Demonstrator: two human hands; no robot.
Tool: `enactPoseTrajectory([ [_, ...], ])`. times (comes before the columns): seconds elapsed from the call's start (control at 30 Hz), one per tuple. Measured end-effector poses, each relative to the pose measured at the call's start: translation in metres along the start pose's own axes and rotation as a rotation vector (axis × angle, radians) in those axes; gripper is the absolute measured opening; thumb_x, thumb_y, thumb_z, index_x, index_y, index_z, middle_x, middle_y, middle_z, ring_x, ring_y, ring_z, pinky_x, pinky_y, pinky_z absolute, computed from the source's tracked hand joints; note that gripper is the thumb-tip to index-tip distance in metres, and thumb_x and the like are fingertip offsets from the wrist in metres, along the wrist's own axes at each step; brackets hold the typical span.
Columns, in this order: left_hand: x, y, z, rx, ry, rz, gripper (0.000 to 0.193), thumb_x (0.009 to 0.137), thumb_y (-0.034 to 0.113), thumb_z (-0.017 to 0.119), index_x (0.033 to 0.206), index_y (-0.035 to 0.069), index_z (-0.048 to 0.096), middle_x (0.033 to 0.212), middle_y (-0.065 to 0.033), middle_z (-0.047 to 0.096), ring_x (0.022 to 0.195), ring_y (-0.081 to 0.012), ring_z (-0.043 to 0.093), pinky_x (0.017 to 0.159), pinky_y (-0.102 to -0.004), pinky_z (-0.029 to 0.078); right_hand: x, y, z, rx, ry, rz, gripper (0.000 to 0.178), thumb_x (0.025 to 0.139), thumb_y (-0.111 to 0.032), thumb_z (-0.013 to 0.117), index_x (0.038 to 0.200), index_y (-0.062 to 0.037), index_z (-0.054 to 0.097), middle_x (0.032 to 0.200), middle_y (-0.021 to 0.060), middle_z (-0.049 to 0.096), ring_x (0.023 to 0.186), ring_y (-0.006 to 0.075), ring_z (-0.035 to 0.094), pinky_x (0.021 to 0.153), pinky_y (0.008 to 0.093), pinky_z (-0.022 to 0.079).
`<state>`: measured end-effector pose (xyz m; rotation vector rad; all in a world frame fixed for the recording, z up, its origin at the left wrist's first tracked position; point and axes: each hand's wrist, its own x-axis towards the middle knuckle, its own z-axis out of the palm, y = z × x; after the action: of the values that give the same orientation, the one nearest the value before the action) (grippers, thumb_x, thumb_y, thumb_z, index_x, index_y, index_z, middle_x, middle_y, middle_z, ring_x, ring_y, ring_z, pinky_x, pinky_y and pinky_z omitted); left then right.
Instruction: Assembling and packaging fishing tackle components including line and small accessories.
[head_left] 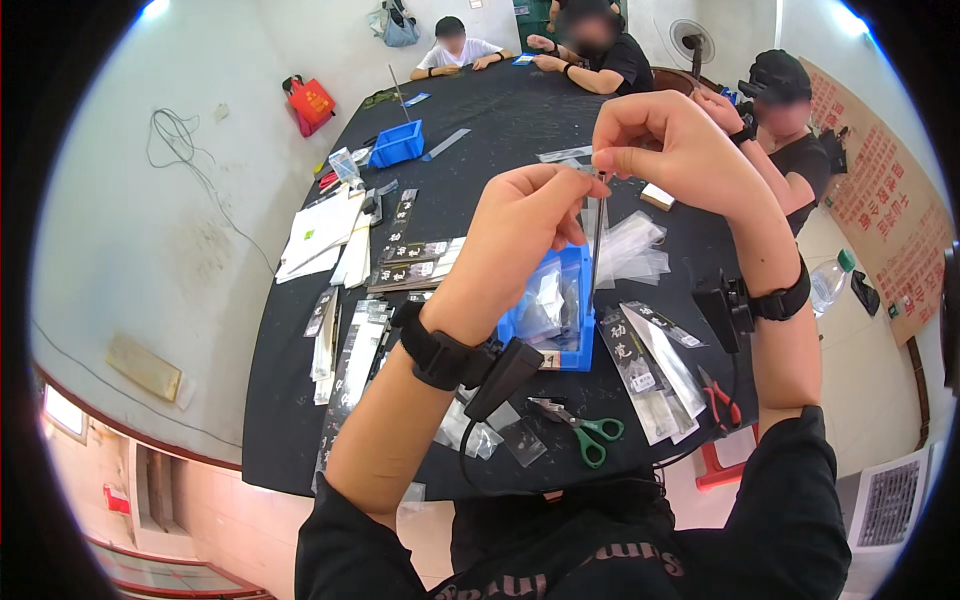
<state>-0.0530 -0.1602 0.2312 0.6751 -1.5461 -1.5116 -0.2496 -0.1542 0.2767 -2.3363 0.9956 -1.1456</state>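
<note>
Raised over the middle of the table, my left hand point(530, 225) pinches the top of a thin dark rod point(598, 245) that hangs down. My right hand point(665, 150) is closed in a pinch close to that same top end; what its fingertips hold is too small to make out. Below both hands stands a blue bin point(573, 361) with clear plastic bags point(548, 298) in it. Clear plastic sleeves point(632, 248) lie fanned out to the right of the bin.
Green-handled scissors point(597, 440) and red-handled pliers point(722, 402) lie near the front edge. Printed packets point(645, 370) flank the bin, with white papers point(322, 235) farther left. A second blue bin point(397, 145) stands at the back. Several people sit around the black-covered table point(290, 425).
</note>
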Motion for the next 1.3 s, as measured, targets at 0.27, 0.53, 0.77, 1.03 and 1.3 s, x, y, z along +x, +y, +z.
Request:
enactPoseTrajectory([
  [0.27,0.0,-0.002,0.0,-0.005,0.002,-0.003,0.023,0.091,0.022,0.059,0.091,0.002,0.071,0.064,0.0035,0.052,0.058,-0.0053,0.05,0.055,-0.0197,0.038,-0.003,0.002,0.001,-0.034,0.001,0.004,0.01,0.082,-0.009,0.067,0.077,-0.0009,0.064,0.066,0.0025,0.063,0.066,0.007,0.06,0.061,0.0226,0.045],
  [0.53,-0.002,-0.004,0.003,-0.006,0.0,-0.003,0.023,0.089,0.021,0.06,0.088,0.001,0.071,0.062,0.0019,0.054,0.056,-0.0052,0.052,0.053,-0.0199,0.037,-0.012,-0.005,0.002,-0.211,0.021,-0.076,0.009,0.082,-0.006,0.064,0.08,0.0005,0.058,0.068,0.0054,0.061,0.064,0.013,0.057,0.061,0.0284,0.044],
  [0.77,-0.018,-0.007,0.001,-0.242,0.126,-0.022,0.025,0.094,0.017,0.056,0.11,0.0,0.066,0.086,0.0004,0.061,0.067,-0.003,0.049,0.058,-0.018,0.04,-0.023,-0.008,0.019,-0.225,0.153,-0.116,0.007,0.085,0.002,0.058,0.088,0.0009,0.052,0.069,0.0127,0.057,0.064,0.0225,0.056,0.061,0.0316,0.045],
  [1.03,-0.057,-0.009,0.002,0.029,0.211,0.019,0.026,0.092,0.011,0.055,0.112,-0.002,0.066,0.091,-0.0089,0.069,0.062,-0.0037,0.053,0.059,-0.0166,0.043,-0.03,-0.005,0.037,-0.226,0.303,-0.166,0.008,0.086,0.002,0.059,0.088,0.0009,0.051,0.072,0.0132,0.054,0.065,0.0247,0.054,0.062,0.0317,0.044],
  [1.3,-0.131,-0.045,-0.031,-0.256,-0.211,0.253,0.018,0.09,-0.002,0.053,0.102,-0.002,0.067,0.091,-0.0106,0.063,0.082,-0.0148,0.061,0.07,-0.025,0.047,-0.042,-0.006,0.052,-0.195,0.428,-0.048,0.006,0.089,0.0,0.059,0.09,0.0014,0.053,0.076,0.0084,0.057,0.068,0.016,0.056,0.067,0.0255,0.046],
])
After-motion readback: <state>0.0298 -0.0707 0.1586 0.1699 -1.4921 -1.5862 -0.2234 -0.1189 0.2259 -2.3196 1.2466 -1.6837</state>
